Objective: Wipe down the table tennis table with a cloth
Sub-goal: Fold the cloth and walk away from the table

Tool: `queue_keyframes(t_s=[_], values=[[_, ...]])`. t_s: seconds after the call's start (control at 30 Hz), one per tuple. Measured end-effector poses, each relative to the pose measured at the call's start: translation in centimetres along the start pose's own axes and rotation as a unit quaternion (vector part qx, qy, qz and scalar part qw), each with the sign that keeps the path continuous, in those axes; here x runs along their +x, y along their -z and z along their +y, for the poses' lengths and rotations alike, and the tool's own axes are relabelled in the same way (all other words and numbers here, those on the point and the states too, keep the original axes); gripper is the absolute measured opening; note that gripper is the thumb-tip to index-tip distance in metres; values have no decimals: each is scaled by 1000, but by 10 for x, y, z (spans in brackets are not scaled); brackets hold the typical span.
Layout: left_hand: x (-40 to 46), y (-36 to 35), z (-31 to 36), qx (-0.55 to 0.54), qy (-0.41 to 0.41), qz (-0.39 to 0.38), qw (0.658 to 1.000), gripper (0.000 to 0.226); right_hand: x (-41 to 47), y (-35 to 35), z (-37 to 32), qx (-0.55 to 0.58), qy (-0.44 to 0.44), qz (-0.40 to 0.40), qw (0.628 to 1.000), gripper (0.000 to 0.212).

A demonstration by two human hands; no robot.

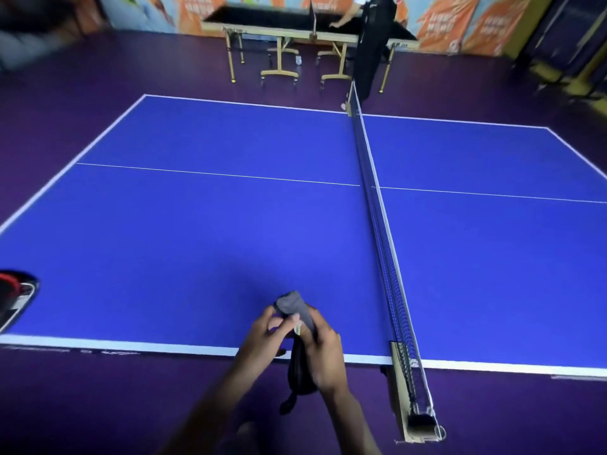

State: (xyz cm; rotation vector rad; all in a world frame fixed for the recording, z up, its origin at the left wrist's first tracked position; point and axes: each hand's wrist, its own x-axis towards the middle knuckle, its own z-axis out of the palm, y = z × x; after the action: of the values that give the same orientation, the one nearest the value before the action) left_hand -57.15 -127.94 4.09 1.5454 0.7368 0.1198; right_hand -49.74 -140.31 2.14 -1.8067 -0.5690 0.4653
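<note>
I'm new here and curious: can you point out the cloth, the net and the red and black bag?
cloth (290,305), head view, grey folded top.
net (377,208), head view, mesh mid-span.
red and black bag (13,290), head view, visible corner.

Table tennis hall, indoor sports venue. Shown by: blue table (203,231) w/ white lines and net (377,224) up front; second table (279,19) on folding wheeled legs seen behind; purple sports floor (82,67) laid thruout; orange banners (450,19) hung along back wall.
</note>
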Motion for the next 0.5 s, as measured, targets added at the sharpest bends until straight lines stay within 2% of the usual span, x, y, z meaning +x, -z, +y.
queue_keyframes(t_s=[0.07, 0.13, 0.2, 0.3, 0.4, 0.5], values=[[-8, 7, 6, -89, -12, 7, 996, 31, -3, -17, -16, 11, 9, 1, 1000, 17], [-12, 23, 6, -134, -21, 29, 990, 30, -2, -38, -25, 0, 19, -5, 1000, 19], [-10, 47, -4, -152, -29, 87, 984, 32, 2, -64, -30, -8, 42, -30, 999, 25], [-11, 98, -21, -191, -24, 171, 966, 24, 14, -109, -39, -35, 83, -88, 992, 37], [-22, 162, -34, -208, -32, 200, 957, 28, 25, -159, -55, -1, 55, -159, 986, 38], [-32, 236, -41, -230, -45, 206, 950, 30, 41, -218, -71, 56, -4, -177, 983, 30]])
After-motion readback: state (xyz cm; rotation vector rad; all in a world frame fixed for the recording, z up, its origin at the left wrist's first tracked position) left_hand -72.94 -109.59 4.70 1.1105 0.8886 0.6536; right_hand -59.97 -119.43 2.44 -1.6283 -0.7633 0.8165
